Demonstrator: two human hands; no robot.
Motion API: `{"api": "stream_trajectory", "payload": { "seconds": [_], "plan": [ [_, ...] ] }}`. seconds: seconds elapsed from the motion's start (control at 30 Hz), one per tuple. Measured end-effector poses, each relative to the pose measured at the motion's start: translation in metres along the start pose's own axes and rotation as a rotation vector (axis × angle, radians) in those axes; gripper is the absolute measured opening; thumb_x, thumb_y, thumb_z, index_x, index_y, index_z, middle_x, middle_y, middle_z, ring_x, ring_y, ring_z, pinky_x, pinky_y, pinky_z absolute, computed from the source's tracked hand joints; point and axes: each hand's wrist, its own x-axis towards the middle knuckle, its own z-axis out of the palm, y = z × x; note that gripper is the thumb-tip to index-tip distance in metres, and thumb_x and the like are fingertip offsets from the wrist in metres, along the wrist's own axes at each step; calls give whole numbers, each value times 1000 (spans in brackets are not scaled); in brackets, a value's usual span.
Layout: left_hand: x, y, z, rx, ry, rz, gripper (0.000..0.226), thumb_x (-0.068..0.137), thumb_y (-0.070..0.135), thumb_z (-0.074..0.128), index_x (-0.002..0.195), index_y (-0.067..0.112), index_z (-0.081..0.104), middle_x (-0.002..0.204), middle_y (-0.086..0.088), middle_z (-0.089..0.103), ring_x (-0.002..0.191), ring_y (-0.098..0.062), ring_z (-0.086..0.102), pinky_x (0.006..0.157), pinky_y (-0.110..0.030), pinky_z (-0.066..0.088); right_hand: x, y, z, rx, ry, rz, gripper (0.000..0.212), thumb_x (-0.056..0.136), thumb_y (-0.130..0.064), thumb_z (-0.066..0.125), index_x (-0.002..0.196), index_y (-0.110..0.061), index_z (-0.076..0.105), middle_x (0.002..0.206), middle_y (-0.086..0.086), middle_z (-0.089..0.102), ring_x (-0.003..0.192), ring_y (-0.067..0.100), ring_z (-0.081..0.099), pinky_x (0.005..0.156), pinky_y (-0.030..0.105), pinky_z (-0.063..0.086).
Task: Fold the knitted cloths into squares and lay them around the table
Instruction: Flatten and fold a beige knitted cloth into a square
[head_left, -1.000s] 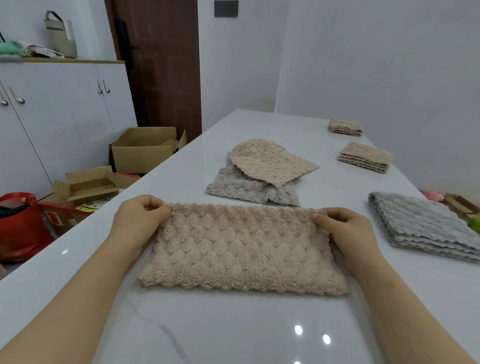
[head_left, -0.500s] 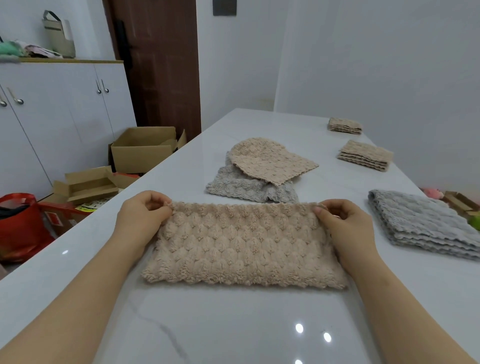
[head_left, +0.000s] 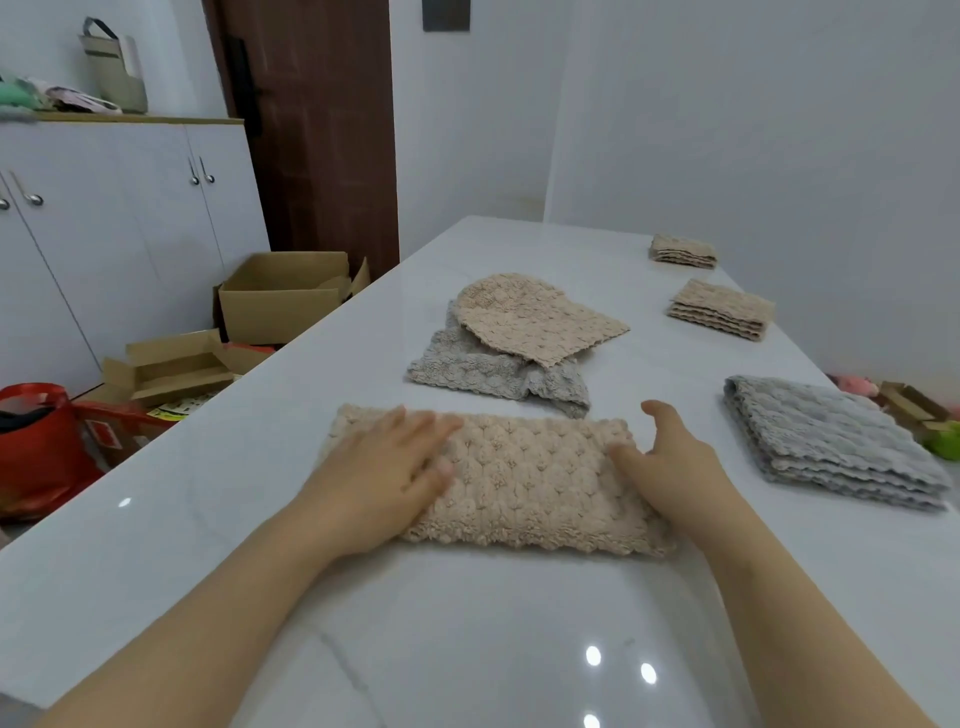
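Note:
A beige knitted cloth (head_left: 530, 478), folded into a long rectangle, lies on the white table (head_left: 467, 649) in front of me. My left hand (head_left: 384, 478) lies flat on its left part with the fingers straight. My right hand (head_left: 660, 462) rests at its right end, fingers loosely spread, gripping nothing. Behind it an unfolded beige cloth (head_left: 535, 317) lies over an unfolded grey cloth (head_left: 493, 369). A folded grey cloth (head_left: 831, 441) lies at the right edge. Two folded beige cloths (head_left: 722, 309) (head_left: 681, 250) lie farther back on the right.
Left of the table stand open cardboard boxes (head_left: 283, 296) and a red bag (head_left: 36, 447) on the floor. White cabinets (head_left: 119, 234) line the left wall beside a dark door (head_left: 317, 130). More boxes (head_left: 914, 410) sit on the floor at the right.
Both hands have let go of the cloth's far corners. The left hand now lies flat on the cloth and the right hand has opened at its right end.

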Motion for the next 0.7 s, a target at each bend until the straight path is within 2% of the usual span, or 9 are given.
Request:
{"api": "stream_trajectory", "payload": {
  "seconds": [0.03,0.1,0.17,0.23,0.33,0.43,0.53,0.63,0.7],
  "plan": [
    [0,2,5,136,-117,-54,72,77,66,3,145,44,5,157,13,3,145,-12,-4,116,-35,1,-2,1,-1,-25,-19,22,62,88,-32,52,143,-26,23,95,4,56,92,25,55,81,33,44],
    [0,9,8,242,-210,-107,63,85,63,2,145,45,-3,158,10,-7,145,-14,-10,116,-39,-2,-7,3,-4,-62,-70,30,66,81,-29,57,139,-33,26,87,0,63,85,25,62,80,39,52],
    [0,13,3,232,-192,-124,53,95,55,11,146,43,-1,158,9,-5,145,-15,-9,117,-41,-2,-11,4,-5,-19,-94,-8,59,79,-18,58,131,-34,35,75,1,63,70,20,61,67,35,52],
    [2,20,0,206,-108,-130,51,96,51,15,146,41,8,158,10,0,145,-14,-8,117,-44,-1,-11,5,-4,108,-37,-52,47,83,-10,54,124,-30,43,66,0,56,60,15,53,55,28,42],
    [1,41,5,157,-7,-72,61,90,59,12,147,39,7,158,13,-4,144,-11,-13,117,-44,-5,-7,10,-3,187,110,-76,36,88,-12,52,122,-25,47,72,-3,52,66,12,52,56,27,38],
    [-1,59,17,219,-119,-20,59,93,59,15,147,39,-1,158,10,-8,145,-14,-12,116,-47,-7,-5,16,-4,203,178,-70,40,90,-12,53,127,-24,46,76,-5,51,80,19,52,60,28,33],
    [3,64,22,228,-193,-33,60,93,60,16,147,39,0,158,10,-8,145,-15,-12,116,-49,-7,-3,18,-4,261,255,-72,39,90,-10,52,127,-24,48,81,-2,52,83,18,50,60,26,29],
    [11,66,8,215,-267,-42,61,92,61,23,147,38,10,158,10,0,146,-15,-2,116,-50,2,-2,16,-3,314,268,-77,36,91,-9,50,124,-23,51,76,-8,50,81,17,50,60,20,31],
    [18,67,0,177,-219,-39,54,90,62,29,138,36,34,152,8,26,142,-17,21,112,-50,18,-2,16,-2,336,252,-62,36,90,-11,51,124,-23,51,76,-9,52,82,18,52,69,23,36]
  ]
}}
